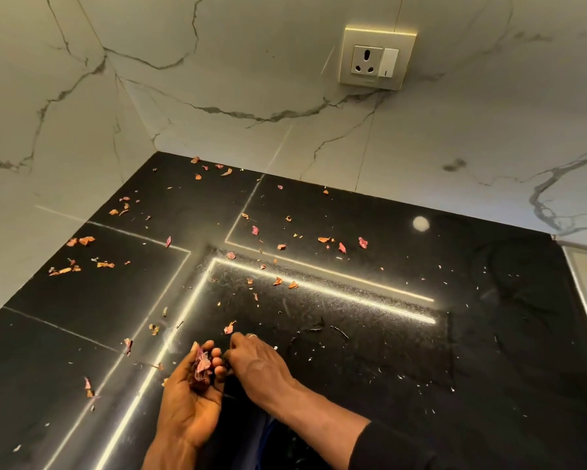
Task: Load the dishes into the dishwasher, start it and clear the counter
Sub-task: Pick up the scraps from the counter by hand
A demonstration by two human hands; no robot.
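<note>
On my feed the left hand (190,398) lies palm up at the near edge of the worktop (404,368), its fingers curled up around a small heap of petals (202,366). They look dry and crumpled, pale pink going to dark red. The right hand (258,364) is palm down just beside it, with its bent fingertips meeting those of the left. I cannot tell whether it pinches anything. It wears a ring (252,336) and a dark sleeve (387,446).

One pink scrap (230,328) lies just beyond the right fingertips. More scraps (86,239), orange and pink, are scattered over the glossy black worktop, thickest towards the far left corner. A socket (376,59) sits on the marbled wall (217,79) behind.
</note>
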